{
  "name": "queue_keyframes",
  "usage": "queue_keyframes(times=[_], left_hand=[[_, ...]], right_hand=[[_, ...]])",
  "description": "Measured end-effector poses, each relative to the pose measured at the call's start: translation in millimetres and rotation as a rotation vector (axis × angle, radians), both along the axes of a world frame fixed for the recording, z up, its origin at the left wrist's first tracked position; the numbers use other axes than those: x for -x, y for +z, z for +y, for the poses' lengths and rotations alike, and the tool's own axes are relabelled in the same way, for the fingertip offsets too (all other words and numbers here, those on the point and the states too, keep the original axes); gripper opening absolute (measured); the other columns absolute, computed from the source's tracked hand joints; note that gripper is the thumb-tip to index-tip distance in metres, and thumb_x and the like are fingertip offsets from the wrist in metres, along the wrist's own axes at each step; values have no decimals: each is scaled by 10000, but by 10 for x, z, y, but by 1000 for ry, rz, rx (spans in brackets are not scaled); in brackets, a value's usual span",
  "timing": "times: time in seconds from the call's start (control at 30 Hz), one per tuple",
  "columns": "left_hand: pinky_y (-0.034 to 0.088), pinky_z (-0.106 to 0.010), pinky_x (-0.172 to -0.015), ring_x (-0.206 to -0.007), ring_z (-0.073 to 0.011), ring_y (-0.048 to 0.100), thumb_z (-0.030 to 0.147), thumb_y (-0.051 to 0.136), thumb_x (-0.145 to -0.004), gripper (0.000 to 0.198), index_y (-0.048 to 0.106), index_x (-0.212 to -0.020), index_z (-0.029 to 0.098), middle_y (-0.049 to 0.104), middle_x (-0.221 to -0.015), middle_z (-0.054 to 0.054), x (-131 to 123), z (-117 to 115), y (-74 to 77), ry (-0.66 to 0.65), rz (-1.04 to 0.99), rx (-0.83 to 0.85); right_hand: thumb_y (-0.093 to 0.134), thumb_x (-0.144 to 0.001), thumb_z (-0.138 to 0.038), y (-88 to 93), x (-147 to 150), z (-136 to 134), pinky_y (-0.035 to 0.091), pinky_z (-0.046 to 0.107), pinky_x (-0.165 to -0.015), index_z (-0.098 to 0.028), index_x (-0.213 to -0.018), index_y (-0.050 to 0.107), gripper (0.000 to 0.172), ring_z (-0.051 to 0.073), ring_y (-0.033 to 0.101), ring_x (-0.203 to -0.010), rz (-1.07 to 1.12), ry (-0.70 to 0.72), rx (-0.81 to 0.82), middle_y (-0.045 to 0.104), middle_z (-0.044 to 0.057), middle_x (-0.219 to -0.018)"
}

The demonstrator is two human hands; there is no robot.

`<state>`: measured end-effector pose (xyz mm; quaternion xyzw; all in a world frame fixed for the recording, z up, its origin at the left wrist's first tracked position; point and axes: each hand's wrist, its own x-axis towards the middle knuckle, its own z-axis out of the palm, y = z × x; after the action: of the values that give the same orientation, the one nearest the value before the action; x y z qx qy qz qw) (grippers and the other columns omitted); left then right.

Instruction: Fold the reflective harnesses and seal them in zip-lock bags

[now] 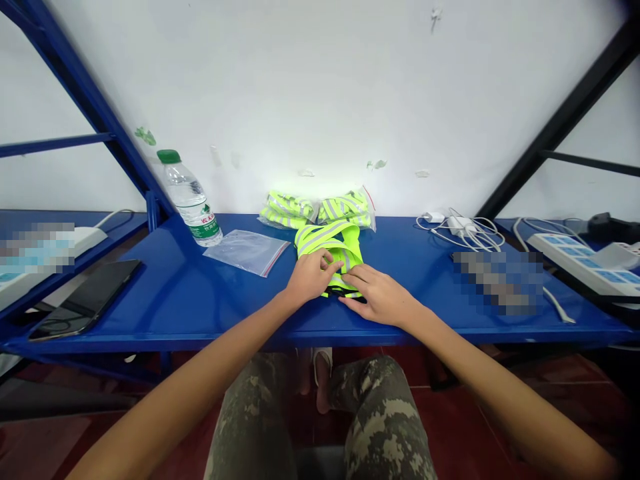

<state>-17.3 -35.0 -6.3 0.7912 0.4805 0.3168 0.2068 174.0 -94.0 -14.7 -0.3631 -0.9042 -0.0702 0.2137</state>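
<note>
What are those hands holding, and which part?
The left hand and right hand are on the middle of a yellow reflective vest; gripping or pressing, can't tell.

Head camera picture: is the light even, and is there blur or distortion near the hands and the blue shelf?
Head view: soft, even light, faint shadows only; the left hand and right hand look sharp; wide-angle distortion bends the blue metal shelf and tilts its uprights.

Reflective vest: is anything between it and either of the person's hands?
Nothing visible stands in the way. The left hand and right hand both rest directly on the reflective vest, with no object between them and it.
</note>
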Motion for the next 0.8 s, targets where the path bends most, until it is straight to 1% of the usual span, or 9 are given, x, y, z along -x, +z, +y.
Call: queue_keyframes(times=[0.13,0.23,0.3,0.4,0.47,0.53,0.63,0.7,0.8], left_hand=[[456,-317,-760,-798,-191,639,483,254,-1032,475,601,-890,191,689,-810,-43,22,-135,7,7,-19,-110],[459,-354,-928,-1006,-223,630,461,311,-1025,415,612,-1027,175,701,-1012,-86,32,-191,-25,-3,60,-233],[414,-400,-1042,-1129,-251,587,451,375,-1008,388,621,-1073,158,673,-1116,-118,38,-207,-37,-9,141,-323],[265,-535,-1164,-1338,-333,431,473,443,-978,403,633,-1121,148,558,-1334,-170,50,-222,-18,30,240,-436],[229,-574,-1171,-1407,-366,337,483,463,-968,411,631,-1149,154,473,-1439,-176,54,-221,6,47,257,-471],[331,-506,-1125,-1336,-330,432,469,435,-984,397,639,-1122,158,544,-1362,-163,48,-203,19,4,247,-446],[468,-381,-939,-1050,-248,621,446,370,-1013,394,651,-1026,169,690,-1059,-107,20,-144,12,-73,207,-320],[481,-351,-834,-929,-233,658,450,363,-1016,401,654,-968,178,717,-957,-80,1,-98,5,-101,178,-235],[464,-326,-762,-869,-224,677,461,386,-1008,394,662,-933,189,737,-928,-62,-9,-41,14,-142,131,-156]], right_hand=[[440,-1007,-358,0,40,24,522,451,-905,-106,-1070,630,322,289,612,-981,25,-45,7,661,154,-988],[380,-1029,-333,3,33,77,508,427,-886,-143,-967,616,309,261,610,-931,116,-60,80,663,130,-940],[361,-1034,-326,5,21,114,492,416,-893,-160,-924,596,308,250,604,-930,164,-45,122,661,123,-931],[351,-1038,-351,6,5,151,441,425,-959,-168,-915,581,318,254,590,-1022,217,-49,147,662,131,-1003],[328,-1043,-379,12,-3,172,434,402,-929,-179,-872,565,354,239,595,-985,254,-69,195,660,113,-965],[307,-1043,-420,20,-8,199,438,350,-815,-192,-796,526,401,206,586,-841,300,-88,270,632,75,-841],[310,-1031,-486,16,-13,247,389,303,-690,-203,-722,469,449,169,528,-705,385,-108,363,559,24,-718],[328,-1019,-522,-5,-13,271,361,292,-663,-202,-703,457,468,156,508,-679,444,-124,407,527,6,-688],[346,-1005,-557,-41,-17,275,334,283,-619,-197,-711,477,482,143,486,-641,547,-152,470,513,-10,-663]])
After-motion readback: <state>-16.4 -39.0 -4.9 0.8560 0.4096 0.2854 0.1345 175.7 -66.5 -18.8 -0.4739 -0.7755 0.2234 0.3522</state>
